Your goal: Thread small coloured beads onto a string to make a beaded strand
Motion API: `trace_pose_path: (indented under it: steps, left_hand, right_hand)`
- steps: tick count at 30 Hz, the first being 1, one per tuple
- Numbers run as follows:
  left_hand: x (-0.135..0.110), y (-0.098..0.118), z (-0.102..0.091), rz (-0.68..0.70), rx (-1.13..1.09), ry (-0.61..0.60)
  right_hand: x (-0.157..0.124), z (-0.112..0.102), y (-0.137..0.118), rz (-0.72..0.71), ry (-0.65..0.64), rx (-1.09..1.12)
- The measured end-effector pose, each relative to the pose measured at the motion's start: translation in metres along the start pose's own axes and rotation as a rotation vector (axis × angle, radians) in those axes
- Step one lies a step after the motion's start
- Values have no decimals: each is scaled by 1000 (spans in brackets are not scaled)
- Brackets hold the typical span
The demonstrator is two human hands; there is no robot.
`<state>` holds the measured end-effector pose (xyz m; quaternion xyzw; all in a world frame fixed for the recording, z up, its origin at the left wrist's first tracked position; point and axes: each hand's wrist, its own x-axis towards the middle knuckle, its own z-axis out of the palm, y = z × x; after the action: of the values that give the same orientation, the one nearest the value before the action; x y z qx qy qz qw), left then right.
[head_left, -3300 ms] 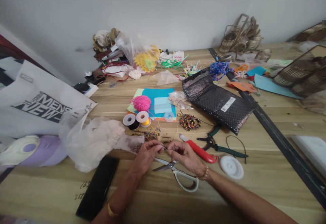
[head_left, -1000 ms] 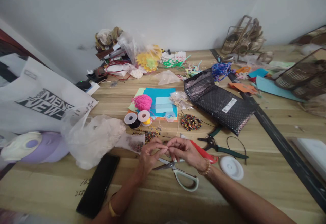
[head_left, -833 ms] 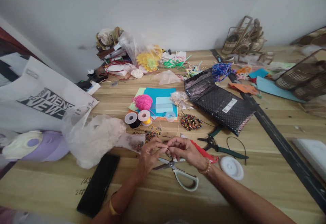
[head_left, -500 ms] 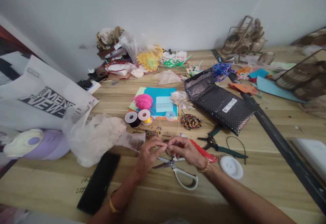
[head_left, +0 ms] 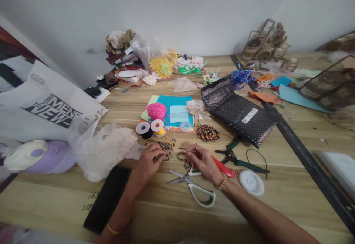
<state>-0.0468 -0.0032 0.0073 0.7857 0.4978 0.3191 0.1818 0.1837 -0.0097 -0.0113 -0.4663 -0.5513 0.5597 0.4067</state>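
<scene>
My left hand [head_left: 149,162] rests at a loose pile of small multicoloured beads [head_left: 166,146]. Its fingers are curled together among them; whatever is between the fingertips is too small to make out. Thumb and forefinger of my right hand [head_left: 202,161] pinch the end of a beaded string [head_left: 181,156], whose strung part hangs to the table under the fingers. Just below lie scissors [head_left: 184,179] with pale handles, blades apart and pointing left. A red-handled tool [head_left: 226,168] lies partly hidden behind my right hand.
Behind the beads stand thread spools [head_left: 143,128], a pink yarn ball [head_left: 156,111] and a coiled bead strand [head_left: 208,133]. Green-handled pliers [head_left: 231,155] and a white spool [head_left: 251,182] lie right. A black phone [head_left: 107,199] and plastic bag [head_left: 102,148] are left.
My hands were together above the scissors and have parted. The left moved left and down to the bead pile; the right stayed nearly in place with the string.
</scene>
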Motion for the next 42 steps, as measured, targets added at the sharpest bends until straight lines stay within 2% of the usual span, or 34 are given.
trace_pose_path:
  steps: [6, 9, 20, 29, 33, 38, 42]
  left_hand:
    - [-3, -1, -1, 25, 97, -131]
    - [-5, -1, 0, 36, 134, -154]
    - [-6, 1, 9, 102, 189, -180]
    - [-8, 5, 14, 102, 198, -196]
    - [-4, 7, 17, 82, 92, -115]
    - [-1, 19, 19, -45, -217, 66]
    - [0, 31, 22, -410, -587, -4]
  right_hand:
    - [0, 0, 1, 11, -3, -20]
    - [-1, 0, 1, 9, -17, -45]
    - [-2, 0, -2, -4, -38, -32]
    - [-1, -2, -1, 20, -27, 20]
    - [0, -2, -5, 9, -8, 10]
    - [-3, 0, -10, -29, -38, 0]
    - [-8, 4, -11, -41, -105, 12]
